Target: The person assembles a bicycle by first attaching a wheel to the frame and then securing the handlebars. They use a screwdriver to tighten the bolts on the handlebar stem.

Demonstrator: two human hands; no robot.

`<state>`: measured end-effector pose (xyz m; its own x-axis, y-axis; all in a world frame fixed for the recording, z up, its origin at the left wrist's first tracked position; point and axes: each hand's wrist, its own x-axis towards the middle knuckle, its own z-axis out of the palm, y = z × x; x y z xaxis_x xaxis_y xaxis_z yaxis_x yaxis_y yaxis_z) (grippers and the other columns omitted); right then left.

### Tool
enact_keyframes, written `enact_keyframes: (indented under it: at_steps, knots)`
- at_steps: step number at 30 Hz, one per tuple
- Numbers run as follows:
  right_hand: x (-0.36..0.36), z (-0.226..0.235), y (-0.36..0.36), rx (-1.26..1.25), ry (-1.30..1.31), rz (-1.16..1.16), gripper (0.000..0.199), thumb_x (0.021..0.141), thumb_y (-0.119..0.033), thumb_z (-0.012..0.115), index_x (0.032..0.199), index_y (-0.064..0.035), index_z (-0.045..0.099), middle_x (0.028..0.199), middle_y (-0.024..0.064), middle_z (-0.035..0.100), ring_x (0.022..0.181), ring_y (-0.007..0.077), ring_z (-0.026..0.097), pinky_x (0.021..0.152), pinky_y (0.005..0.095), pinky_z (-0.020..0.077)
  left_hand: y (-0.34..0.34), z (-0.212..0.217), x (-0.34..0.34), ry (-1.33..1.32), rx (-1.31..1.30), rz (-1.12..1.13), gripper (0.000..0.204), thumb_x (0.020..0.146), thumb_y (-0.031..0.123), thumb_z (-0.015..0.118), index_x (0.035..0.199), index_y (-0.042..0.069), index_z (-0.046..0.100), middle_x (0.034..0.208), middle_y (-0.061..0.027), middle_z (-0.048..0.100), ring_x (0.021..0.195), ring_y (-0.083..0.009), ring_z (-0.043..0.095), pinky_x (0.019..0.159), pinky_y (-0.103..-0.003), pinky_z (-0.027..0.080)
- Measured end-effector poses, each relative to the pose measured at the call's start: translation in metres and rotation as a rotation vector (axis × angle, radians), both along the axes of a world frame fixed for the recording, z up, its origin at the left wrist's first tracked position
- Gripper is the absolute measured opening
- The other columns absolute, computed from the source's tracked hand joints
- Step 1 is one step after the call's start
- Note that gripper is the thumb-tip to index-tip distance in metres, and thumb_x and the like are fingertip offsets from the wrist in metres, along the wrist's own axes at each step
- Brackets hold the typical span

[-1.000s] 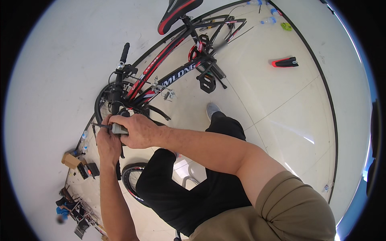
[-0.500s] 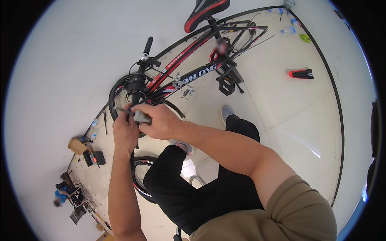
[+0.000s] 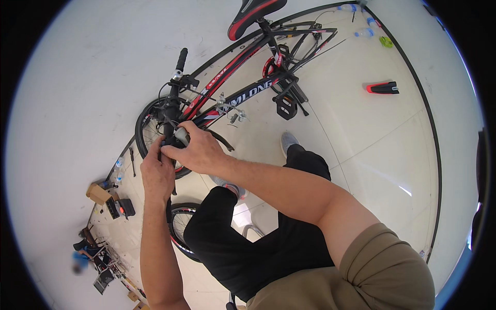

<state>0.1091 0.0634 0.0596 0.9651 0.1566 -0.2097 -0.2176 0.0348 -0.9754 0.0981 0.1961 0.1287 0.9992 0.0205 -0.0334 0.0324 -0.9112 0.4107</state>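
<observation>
Head: handlebar (image 3: 170, 111) toward ten o'clock.
My left hand (image 3: 158, 173): wrapped on it, probably steadying.
My right hand (image 3: 200, 152): clasping a grey piece (image 3: 181, 136), close by for control.

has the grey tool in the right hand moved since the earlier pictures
Yes: judged against the bike frame, the grey tool in the right hand has shifted up the picture and slightly right, closer to the frame.
</observation>
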Motion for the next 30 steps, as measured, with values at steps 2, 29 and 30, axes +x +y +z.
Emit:
enact_keyframes:
  at_steps: [2,29,30]
  knots:
    - [0.001,-0.002,0.002,0.018,-0.009,-0.014,0.069,0.078,-0.043,0.074,0.125,0.0012,0.051,0.098,0.0250,0.071,0.094,0.0424,0.070,0.085,0.0475,0.0548,-0.004,0.001,0.000,0.011,-0.011,0.013,0.034,0.099,0.008,0.054,0.131,0.000,0.062,0.087,-0.0214,0.071,0.076,-0.0267,0.070,0.074,-0.036,0.053]
    - [0.001,-0.018,0.014,0.351,0.064,-0.094,0.053,0.076,-0.021,0.076,0.119,-0.0003,0.056,0.099,0.0084,0.065,0.092,0.0173,0.061,0.082,0.0332,0.0503,-0.001,-0.005,0.003,-0.013,0.020,-0.001,0.033,0.099,0.013,0.057,0.129,0.002,0.064,0.090,-0.0213,0.072,0.078,-0.0283,0.070,0.076,-0.037,0.053]
    - [0.001,-0.017,0.013,0.355,0.079,-0.088,0.052,0.075,-0.020,0.075,0.119,-0.0003,0.056,0.098,0.0084,0.065,0.091,0.0171,0.061,0.081,0.0333,0.0503,-0.002,-0.005,0.003,-0.016,0.038,-0.006,0.033,0.099,0.013,0.058,0.129,0.002,0.064,0.090,-0.0217,0.072,0.079,-0.0295,0.070,0.077,-0.038,0.053]
